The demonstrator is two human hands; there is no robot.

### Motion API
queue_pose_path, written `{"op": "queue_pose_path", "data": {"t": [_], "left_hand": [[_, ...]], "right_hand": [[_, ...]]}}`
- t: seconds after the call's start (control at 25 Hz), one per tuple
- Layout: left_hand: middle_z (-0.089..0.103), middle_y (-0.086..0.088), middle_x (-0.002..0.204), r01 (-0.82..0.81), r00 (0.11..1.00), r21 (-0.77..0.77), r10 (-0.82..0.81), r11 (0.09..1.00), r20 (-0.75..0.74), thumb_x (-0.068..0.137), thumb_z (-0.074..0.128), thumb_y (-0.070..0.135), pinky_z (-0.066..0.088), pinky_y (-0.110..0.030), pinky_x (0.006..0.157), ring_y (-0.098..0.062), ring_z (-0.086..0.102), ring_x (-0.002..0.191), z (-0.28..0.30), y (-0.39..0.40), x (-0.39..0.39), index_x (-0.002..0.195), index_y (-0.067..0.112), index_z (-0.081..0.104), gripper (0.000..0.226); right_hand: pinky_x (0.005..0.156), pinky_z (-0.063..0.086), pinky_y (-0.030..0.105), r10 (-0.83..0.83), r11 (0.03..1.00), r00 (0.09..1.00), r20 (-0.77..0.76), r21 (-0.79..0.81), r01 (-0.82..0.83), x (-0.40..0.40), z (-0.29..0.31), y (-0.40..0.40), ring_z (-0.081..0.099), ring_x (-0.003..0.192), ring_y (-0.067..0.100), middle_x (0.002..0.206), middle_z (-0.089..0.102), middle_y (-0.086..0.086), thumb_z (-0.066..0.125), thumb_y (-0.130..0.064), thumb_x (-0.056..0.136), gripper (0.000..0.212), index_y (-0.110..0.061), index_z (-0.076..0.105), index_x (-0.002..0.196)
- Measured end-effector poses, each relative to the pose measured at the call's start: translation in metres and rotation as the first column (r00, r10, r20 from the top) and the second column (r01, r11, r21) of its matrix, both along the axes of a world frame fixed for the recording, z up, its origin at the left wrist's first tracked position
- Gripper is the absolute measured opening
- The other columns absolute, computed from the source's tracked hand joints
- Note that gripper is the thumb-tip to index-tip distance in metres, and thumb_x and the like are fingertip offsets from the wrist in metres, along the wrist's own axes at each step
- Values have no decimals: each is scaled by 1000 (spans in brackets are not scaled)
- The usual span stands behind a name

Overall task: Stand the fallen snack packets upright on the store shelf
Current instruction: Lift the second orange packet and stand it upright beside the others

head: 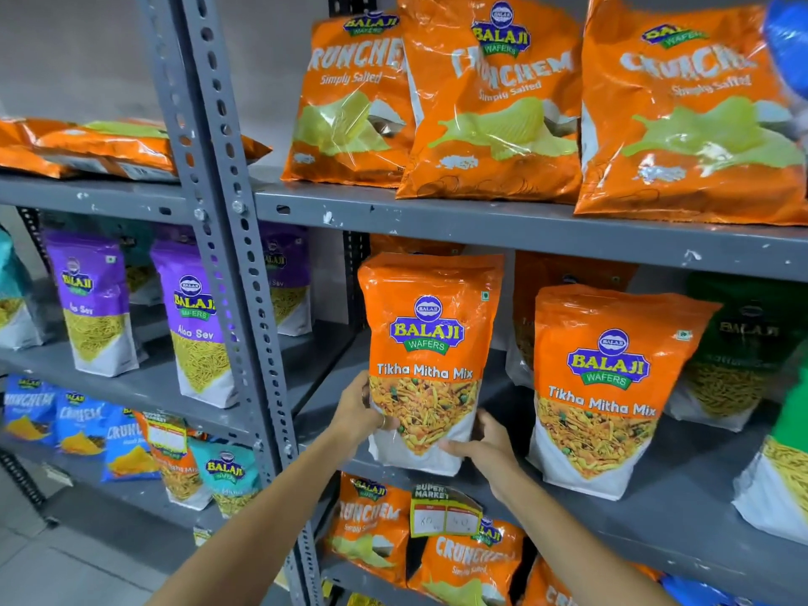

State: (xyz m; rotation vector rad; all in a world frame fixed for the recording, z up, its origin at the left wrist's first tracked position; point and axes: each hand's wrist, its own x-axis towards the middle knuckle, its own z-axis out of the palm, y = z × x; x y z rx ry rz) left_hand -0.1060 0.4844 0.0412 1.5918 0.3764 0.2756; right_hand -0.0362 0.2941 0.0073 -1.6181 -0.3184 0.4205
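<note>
Two hands on one packet: the orange Tikha Mitha Mix packet [426,360] on the middle shelf [546,231], right-hand bay. Left hand [360,411] grips its lower left edge, thumb on the front, fingers wrapped behind. Right hand [478,446] cups the lower right corner, fingers curled around the side, thumb across the white base. Both closed on the packet, neither spread.

Packet is upright, face out, base at or just above the shelf board; can't tell if it's fully seated. Low grip on both sides makes sense: steadies the base so the soft pouch settles flat instead of flopping forward.

Second Tikha Mitha Mix packet [612,391] stands just beside it on the right, already upright, so the held one looks like it's being lined up as its neighbour. Gap between them is small but they're apart.

Judgement: this one is nearly done, just needs seating and release. Risk is the top-heavy pouch tipping forward once let go, given the free space in front.

Work remaining: orange packets [109,144] lying flat on the top shelf of the left bay. Big Crunchem bags [489,102] on the top right shelf lean back against each other but are standing. Purple Aloo Sev packets [196,325] in the left bay are upright.
</note>
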Motion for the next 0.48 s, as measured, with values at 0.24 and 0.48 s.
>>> {"op": "queue_pose_path", "data": {"t": [0.24, 0.48], "left_hand": [[57, -8, 113, 4, 1000, 19, -5, 1000, 27, 77, 62, -13, 50, -46, 93, -25, 52, 113, -29, 15, 16, 117, 14, 46, 51], [61, -8, 113, 11, 1000, 20, -11, 1000, -29, 87, 57, 4, 53, -19, 81, -27, 56, 115, -68, 30, 14, 117, 12, 51, 32]], "right_hand": [[93, 48, 41, -76, 992, 993, 92, -97, 84, 9, -29, 20, 57, 106, 21, 108, 62, 3, 77, -8, 68, 50, -19, 52, 110], [96, 48, 42, -24, 990, 993, 118, -135, 40, 18, -41, 33, 58, 109, 20, 116, 64, 4, 78, -21, 69, 54, -18, 53, 117]]}}
